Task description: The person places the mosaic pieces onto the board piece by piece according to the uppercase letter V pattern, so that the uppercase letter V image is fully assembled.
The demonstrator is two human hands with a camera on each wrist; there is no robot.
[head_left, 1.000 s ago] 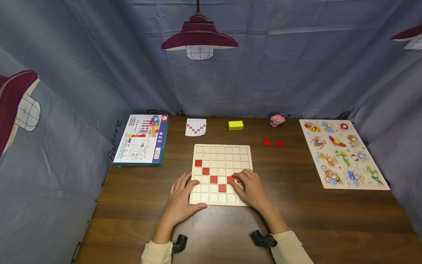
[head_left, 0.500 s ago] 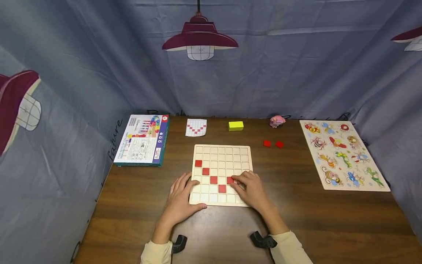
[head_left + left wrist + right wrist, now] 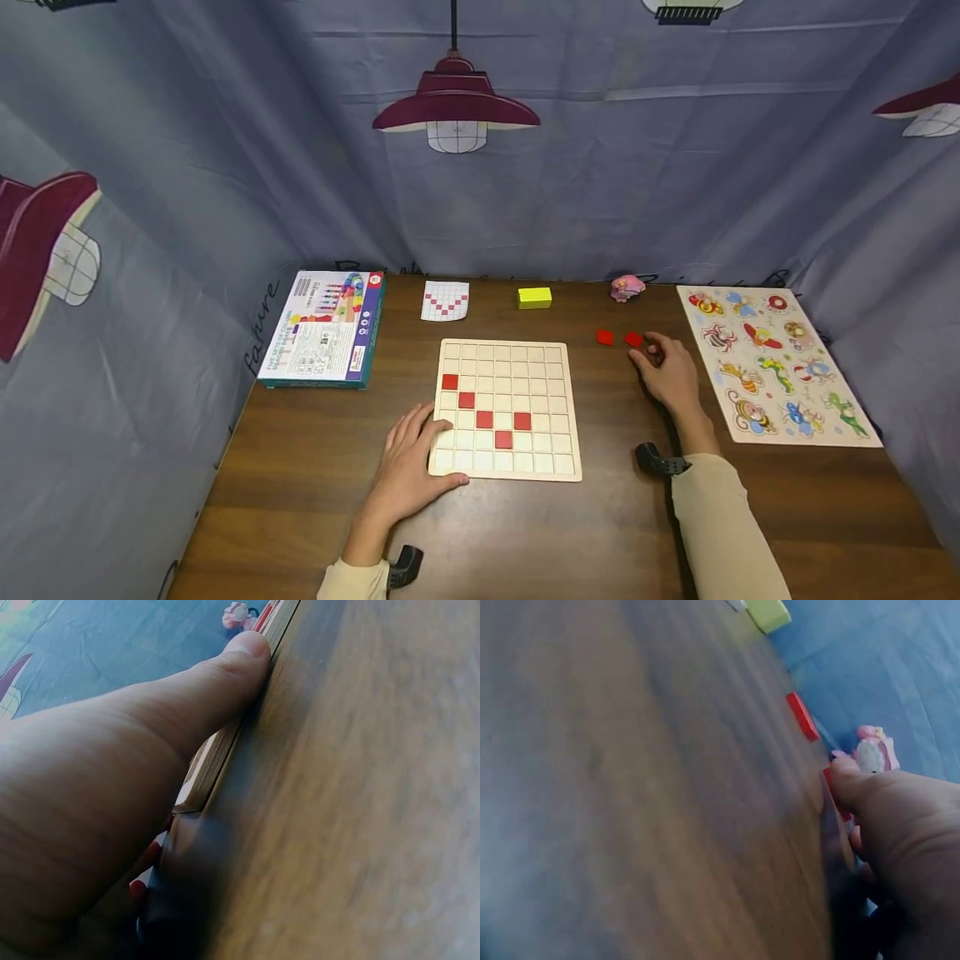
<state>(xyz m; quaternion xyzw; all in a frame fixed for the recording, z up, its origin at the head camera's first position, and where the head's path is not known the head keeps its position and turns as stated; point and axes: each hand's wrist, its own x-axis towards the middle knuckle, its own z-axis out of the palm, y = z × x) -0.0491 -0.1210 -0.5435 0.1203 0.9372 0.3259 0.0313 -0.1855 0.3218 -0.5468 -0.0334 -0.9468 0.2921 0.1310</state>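
A pale wooden grid board (image 3: 542, 400) lies on the table with several red square tiles (image 3: 503, 439) in its cells. My left hand (image 3: 408, 467) rests at the board's front left corner, thumb along the front edge and fingers by the left side. In the left wrist view the thumb (image 3: 232, 671) touches the board's edge. To the right of the board, my right hand (image 3: 670, 371) reaches to a loose red tile (image 3: 633, 339), thumb and forefinger apart beside it. A second loose tile (image 3: 604, 337) lies just left of that one.
Behind the board are a small pattern card (image 3: 445, 301), a yellow block (image 3: 534, 298) and a pink figurine (image 3: 627, 288). A boxed toy set (image 3: 322, 329) lies at the left. An insect puzzle board (image 3: 780, 367) lies at the right. A curtain hangs behind the table.
My right hand has left the red tile on the board and moved right and away to the loose tiles. My left hand stays at the board's corner. The head view has tilted slightly up.
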